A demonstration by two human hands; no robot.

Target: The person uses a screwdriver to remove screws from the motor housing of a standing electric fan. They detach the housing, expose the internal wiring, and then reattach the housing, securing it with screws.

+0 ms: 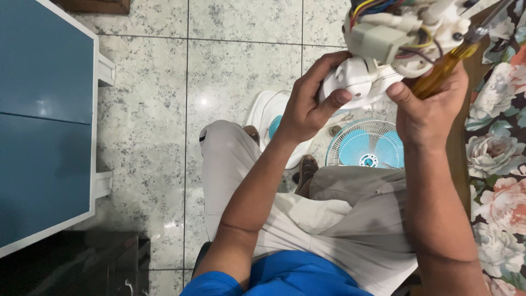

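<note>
Head view, looking down over a seated person's lap to a speckled stone floor (153,109). The left hand (307,107) wraps its grip around the rounded white housing of a fan motor assembly (378,49), held up in the air above the knees, thumb pressed on the near face of the casing. The right hand (430,107) has its grip closed on the amber handle of a screwdriver (441,71), whose shaft runs up and to the right past the assembly. The step in hand appears to be work on the opened motor unit, with coloured wires (378,6) exposed at its top; the next move would seem to call for the left hand to keep the housing steady while the tool tip is brought squarely to a fastener. On the floor beneath, between the feet, lie a blue fan blade behind its wire guard (364,145) and a white fan base (266,112), partly covered by the left forearm. A blue cabinet (44,109) stands at left and a floral cloth (498,153) at right. The upper part of the assembly is cut off by the frame edge, the screwdriver tip cannot be made out, and no screw can be told
</note>
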